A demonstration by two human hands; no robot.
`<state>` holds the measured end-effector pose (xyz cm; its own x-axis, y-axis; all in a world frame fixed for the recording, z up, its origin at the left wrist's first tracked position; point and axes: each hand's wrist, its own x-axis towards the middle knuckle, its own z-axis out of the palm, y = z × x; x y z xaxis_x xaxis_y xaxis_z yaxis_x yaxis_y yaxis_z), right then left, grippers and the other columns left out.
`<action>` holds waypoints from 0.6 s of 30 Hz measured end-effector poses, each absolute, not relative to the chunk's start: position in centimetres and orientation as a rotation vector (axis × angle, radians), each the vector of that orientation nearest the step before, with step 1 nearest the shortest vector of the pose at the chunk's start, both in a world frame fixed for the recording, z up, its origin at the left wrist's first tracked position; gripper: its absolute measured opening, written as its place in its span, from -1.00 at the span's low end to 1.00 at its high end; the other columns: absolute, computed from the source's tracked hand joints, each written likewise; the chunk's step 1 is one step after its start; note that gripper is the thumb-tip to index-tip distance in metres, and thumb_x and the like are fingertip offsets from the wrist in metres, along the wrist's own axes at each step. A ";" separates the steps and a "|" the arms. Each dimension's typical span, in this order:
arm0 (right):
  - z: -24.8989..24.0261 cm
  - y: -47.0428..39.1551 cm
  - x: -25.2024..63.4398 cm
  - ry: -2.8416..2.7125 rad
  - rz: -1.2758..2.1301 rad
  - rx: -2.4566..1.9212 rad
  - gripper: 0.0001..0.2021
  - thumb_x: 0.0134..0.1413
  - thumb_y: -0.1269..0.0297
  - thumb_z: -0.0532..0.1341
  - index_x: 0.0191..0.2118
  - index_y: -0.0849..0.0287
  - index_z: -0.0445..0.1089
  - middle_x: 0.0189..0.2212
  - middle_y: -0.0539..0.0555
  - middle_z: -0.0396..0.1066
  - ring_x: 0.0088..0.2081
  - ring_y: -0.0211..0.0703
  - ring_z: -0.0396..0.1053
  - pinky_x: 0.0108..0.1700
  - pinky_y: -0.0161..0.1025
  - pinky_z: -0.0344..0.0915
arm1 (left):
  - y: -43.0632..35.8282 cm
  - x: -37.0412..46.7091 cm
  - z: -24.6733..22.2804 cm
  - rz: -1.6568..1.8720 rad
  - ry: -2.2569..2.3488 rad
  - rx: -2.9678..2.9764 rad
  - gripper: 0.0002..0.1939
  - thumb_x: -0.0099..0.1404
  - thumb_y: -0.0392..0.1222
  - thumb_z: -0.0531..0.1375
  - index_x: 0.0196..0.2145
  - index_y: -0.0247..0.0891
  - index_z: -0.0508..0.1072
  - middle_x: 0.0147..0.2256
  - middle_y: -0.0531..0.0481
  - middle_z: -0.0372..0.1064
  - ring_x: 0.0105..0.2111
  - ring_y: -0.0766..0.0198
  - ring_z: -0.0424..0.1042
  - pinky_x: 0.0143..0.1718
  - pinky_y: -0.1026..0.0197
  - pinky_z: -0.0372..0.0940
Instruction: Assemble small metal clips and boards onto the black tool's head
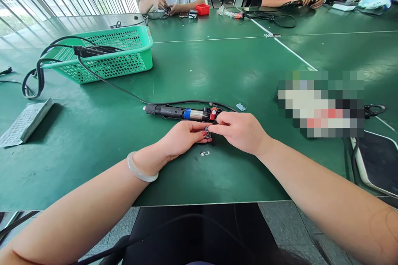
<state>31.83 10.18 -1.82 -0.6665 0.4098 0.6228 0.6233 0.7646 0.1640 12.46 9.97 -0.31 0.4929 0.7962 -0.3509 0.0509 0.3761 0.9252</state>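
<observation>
A: Status on the hands?
B: Left hand [186, 134] pinches a small grey part [207, 133] between thumb and fingers. Pinch is narrow.
A: Right?
B: Right hand [244, 128] is curled, fingertips drawn together at the same part. Can't tell if it grips it or only touches; the fingers cover the contact.
A: Where's the part?
B: Between the two hands, near the front edge of the green table [199, 182].
A: And the tool?
B: Slim cylindrical tool [174, 112] lies crosswise just beyond the hands. Black body, blue band, bare metal section, red piece [213, 113] at the right end. Right fingers overlap that end in view; touching or not, can't say. Black cable [124, 90] runs behind it to the green perforated basket [124, 63], far left.
A: Loose bits?
B: Two. Small grey-blue piece [241, 107] just beyond the right hand, thin white rectangular frame [205, 154] just in front of the left fingertips.
A: Rest of the table?
B: Folded printed paper [26, 122] at left, dark-faced device with a pale rim [381, 161] at right. Two people sit across; red bin [202, 9] by the one in white.
</observation>
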 end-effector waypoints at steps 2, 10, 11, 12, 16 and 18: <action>-1.8 10.1 31.8 -2.383 -0.497 -0.754 -0.65 0.12 0.56 0.03 -0.43 0.09 0.51 -0.56 -0.04 0.20 -0.52 -0.32 0.07 -0.53 -0.37 -0.03 | 9.9 12.5 -0.2 0.577 0.964 1.110 -0.70 0.12 -0.33 0.29 -0.14 -0.27 0.56 -0.19 -0.06 0.53 -0.27 0.32 0.50 0.01 0.15 0.32; -2.0 10.3 31.6 -2.345 -0.461 -0.796 -0.71 0.12 0.52 0.09 -0.37 0.09 0.53 -0.56 -0.04 0.28 -0.52 -0.34 0.15 -0.53 -0.38 0.04 | 9.9 12.5 -0.2 0.580 0.964 1.113 -0.71 0.14 -0.37 0.25 -0.14 -0.29 0.56 -0.19 -0.05 0.53 -0.29 0.33 0.50 0.02 0.14 0.32; -2.0 10.3 31.6 -2.323 -0.441 -0.814 -0.73 0.13 0.51 0.11 -0.34 0.09 0.54 -0.54 -0.04 0.32 -0.52 -0.34 0.19 -0.52 -0.38 0.07 | 10.0 12.5 -0.3 0.583 0.966 1.106 -0.71 0.14 -0.37 0.25 -0.14 -0.29 0.56 -0.20 -0.05 0.52 -0.30 0.34 0.50 0.02 0.14 0.33; -2.1 10.4 31.6 -2.295 -0.420 -0.833 -0.74 0.13 0.50 0.12 -0.32 0.10 0.54 -0.53 -0.04 0.35 -0.51 -0.35 0.21 -0.51 -0.39 0.09 | 10.0 12.5 -0.3 0.587 0.968 1.099 -0.71 0.15 -0.38 0.24 -0.14 -0.30 0.56 -0.20 -0.05 0.52 -0.31 0.34 0.50 0.02 0.14 0.33; -2.2 10.3 31.7 -2.257 -0.335 -0.870 -0.77 0.14 0.47 0.13 -0.30 0.11 0.54 -0.48 -0.03 0.42 -0.50 -0.36 0.28 -0.49 -0.39 0.15 | 10.1 12.3 -0.6 0.598 0.963 1.073 -0.69 0.13 -0.38 0.26 -0.13 -0.29 0.55 -0.17 -0.07 0.52 -0.30 0.33 0.51 0.03 0.13 0.33; -2.3 10.3 31.6 -2.306 -0.284 -0.857 -0.76 0.15 0.46 0.11 -0.31 0.10 0.53 -0.48 -0.03 0.44 -0.50 -0.35 0.31 -0.48 -0.38 0.17 | 10.1 12.3 -0.7 0.594 0.949 1.067 -0.70 0.14 -0.37 0.26 -0.13 -0.29 0.55 -0.16 -0.08 0.51 -0.28 0.32 0.51 0.05 0.12 0.33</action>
